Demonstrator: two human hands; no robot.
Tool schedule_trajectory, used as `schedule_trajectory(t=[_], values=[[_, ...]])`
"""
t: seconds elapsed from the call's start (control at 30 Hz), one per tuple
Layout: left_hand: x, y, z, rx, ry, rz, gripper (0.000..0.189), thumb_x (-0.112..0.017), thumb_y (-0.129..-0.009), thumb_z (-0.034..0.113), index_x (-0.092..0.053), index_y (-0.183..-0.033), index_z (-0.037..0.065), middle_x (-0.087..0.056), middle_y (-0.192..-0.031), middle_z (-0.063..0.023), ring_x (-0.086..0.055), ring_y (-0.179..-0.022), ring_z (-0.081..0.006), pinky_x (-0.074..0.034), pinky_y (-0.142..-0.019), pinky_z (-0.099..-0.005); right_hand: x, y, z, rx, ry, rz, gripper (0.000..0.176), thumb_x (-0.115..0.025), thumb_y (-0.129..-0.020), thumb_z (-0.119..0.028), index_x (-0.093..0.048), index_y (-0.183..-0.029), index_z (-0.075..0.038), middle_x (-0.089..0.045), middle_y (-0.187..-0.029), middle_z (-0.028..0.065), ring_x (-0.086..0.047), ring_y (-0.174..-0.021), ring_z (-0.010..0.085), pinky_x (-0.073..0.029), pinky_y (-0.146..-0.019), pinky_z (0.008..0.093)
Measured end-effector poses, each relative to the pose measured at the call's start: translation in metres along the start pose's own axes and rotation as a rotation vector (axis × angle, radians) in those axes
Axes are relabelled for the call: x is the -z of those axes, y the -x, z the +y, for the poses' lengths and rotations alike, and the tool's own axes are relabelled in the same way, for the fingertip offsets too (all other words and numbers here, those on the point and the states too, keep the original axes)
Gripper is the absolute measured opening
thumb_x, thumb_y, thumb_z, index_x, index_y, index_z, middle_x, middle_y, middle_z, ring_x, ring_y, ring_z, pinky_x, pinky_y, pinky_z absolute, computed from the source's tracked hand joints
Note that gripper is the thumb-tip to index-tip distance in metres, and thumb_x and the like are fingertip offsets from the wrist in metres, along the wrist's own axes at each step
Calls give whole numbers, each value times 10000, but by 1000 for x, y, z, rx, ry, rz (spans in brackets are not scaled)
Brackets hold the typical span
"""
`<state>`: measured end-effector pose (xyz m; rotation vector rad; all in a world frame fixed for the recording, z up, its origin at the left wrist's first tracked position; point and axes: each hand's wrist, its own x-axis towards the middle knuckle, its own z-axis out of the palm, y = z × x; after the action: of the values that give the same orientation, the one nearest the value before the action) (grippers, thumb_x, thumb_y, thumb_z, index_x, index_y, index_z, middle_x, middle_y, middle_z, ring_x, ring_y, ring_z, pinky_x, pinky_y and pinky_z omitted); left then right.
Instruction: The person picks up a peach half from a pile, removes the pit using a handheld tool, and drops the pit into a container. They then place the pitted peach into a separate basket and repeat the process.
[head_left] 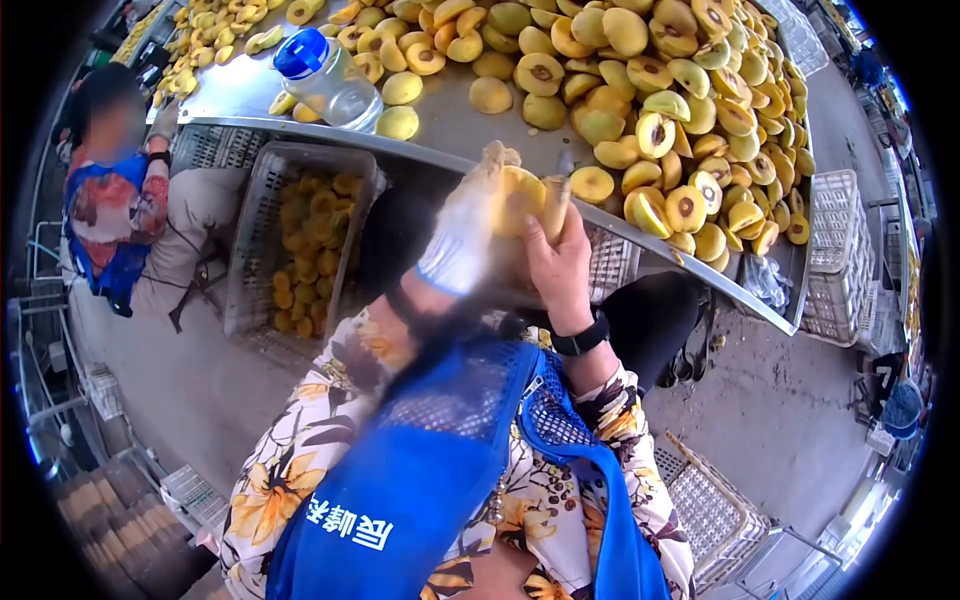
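Before the tabletop's (455,125) near edge, the left hand (458,225) curls round a fruit (517,203); the right hand (562,258) grips a tool (557,203).

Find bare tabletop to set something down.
Main patch: metal tabletop between the peach halves beside the blue-capped bottle and the peach heap, just beyond the gloved left hand. Smaller: left of that bottle, along the front edge. Crowded: right side, under the heap.

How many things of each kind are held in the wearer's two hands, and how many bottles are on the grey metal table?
Yellow round fruit in the white-gloved left hand: 1
Slim tan-handled tool in the bare right hand: 1
Clear plastic bottle with blue cap: 1
Total: 3
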<state>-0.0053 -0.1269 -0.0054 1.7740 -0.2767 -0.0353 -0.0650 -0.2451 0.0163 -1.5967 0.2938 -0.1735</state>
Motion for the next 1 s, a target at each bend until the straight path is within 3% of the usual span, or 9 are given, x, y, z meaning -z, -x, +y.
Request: schedule_trajectory(t=[0.03, 0.1, 0.17, 0.23, 0.33, 0.53, 0.67, 0.73, 1.0], values=[[0, 1, -3, 111, 114, 12, 366, -471, -923, 178, -477, -1242, -1, -590, -1105, -91, -576, -992, -210, -468, -871, -299, 0, 3, -1, 3, 123, 5, 392, -615, -852, -144, -485, -1193, -1, -612, -982, 129, -584, -882, 211, -477, -766, 310], [2, 6, 0, -347, -565, 83, 369, -456, -957, 300, -527, -1192, 24, -605, -1051, -59, -580, -935, -154, -485, -807, -270, 3, 9, -7, 18, 374, 22, 397, -618, -828, -158, -495, -1178, -17, -617, -898, 211, -607, -827, 339, -491, -723, 373], [0, 0, -1, 77, 47, 45, 413, -440, -955, 380, -553, -1144, 31, -611, -997, -40, -575, -875, -117, -486, -755, -260, 6, 16, -5, 58, 547, 1, 389, -593, -821, -145, -487, -1178, -35, -604, -808, 276, -588, -778, 450, -489, -681, 455], [-5, -3, 22, 373, 710, 50, 407, -434, -963, 377, -576, -1088, 17, -621, -921, -32, -579, -789, -113, -481, -717, -250, 8, 22, -3, 43, 585, -64, 392, -578, -825, -132, -469, -1190, -39, -607, -800, 272, -595, -768, 444, -485, -667, 465], [-16, -2, -6, 38, 187, 199, 430, -382, -979, 380, -593, -1005, 6, -617, -889, -31, -571, -743, -116, -476, -704, -241, 6, 25, -2, 24, 599, -104, 381, -552, -839, -107, -431, -1193, -33, -607, -773, 270, -596, -747, 445, -477, -645, 485], [-8, -1, -8, -201, -345, 120, 481, -278, -1000, 364, -582, -899, 6, -610, -855, -61, -557, -774, -130, -471, -704, -252, -2, 32, -3, -8, 592, -135, 323, -531, -845, -97, -404, -1119, 18, -592, -733, 283, -582, -700, 461, -462, -616, 508], [-8, 3, -2, -124, -256, 87, 326, -384, -977, 261, -584, -983, 3, -607, -871, -83, -571, -781, -178, -475, -714, -260, -5, 38, -2, 4, 601, -148, 295, -528, -828, -75, -392, -1058, 49, -578, -703, 286, -572, -679, 469, -453, -603, 518], [-9, 3, 7, -387, -423, 235, 260, -436, -960, 209, -583, -1024, 3, -611, -886, -84, -580, -775, -175, -476, -714, -249, -6, 39, -3, -14, 598, -169, 276, -526, -815, -59, -389, -1025, 56, -574, -694, 286, -567, -677, 473, -450, -607, 522], [18, -14, -10, 166, 350, -286, 279, -565, -877, 211, -607, -1021, -25, -639, -950, -73, -594, -857, -124, -480, -736, -249, -7, 45, 4, -42, 566, -254, 248, -525, -771, -48, -387, -948, 58, -564, -708, 310, -548, -712, 497, -446, -631, 525]])
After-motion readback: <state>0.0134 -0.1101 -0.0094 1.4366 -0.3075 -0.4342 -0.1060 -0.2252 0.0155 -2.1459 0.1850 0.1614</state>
